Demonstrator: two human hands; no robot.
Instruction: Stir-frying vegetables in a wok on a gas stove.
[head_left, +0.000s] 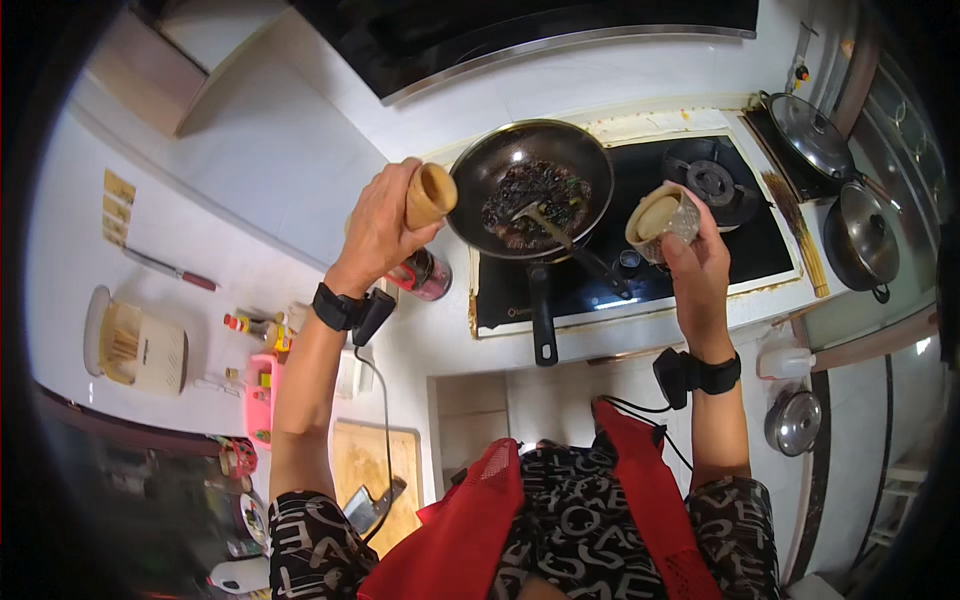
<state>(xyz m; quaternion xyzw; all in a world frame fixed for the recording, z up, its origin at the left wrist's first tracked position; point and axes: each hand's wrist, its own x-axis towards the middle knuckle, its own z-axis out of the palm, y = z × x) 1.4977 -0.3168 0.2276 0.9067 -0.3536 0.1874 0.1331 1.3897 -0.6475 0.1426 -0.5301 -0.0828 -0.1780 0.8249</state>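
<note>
My left hand (382, 217) grips a tan, round, cup-like container (433, 193), tilted with its hollow end towards the wok. Just right of it, a dark wok (465, 202) sits on the stove, with dark cooked food (517, 191) in the bottom. A spatula (559, 236) rests in the food, its black handle leaning over the near rim. Over the right half of the stove, my right hand (697, 255) holds a short round container (671, 229) with textured sides and a pale tan round surface within its rim. I cannot tell whether that surface is a lid or contents.
The black glass cooktop (510, 300) has a bare right burner (709, 180). A whisk brush (802, 232) and lidded pans (862, 236) are at the right. Below my left hand stands a red-handled jar (427, 274). A cleaver (371, 506) lies on a wooden cutting board (405, 450).
</note>
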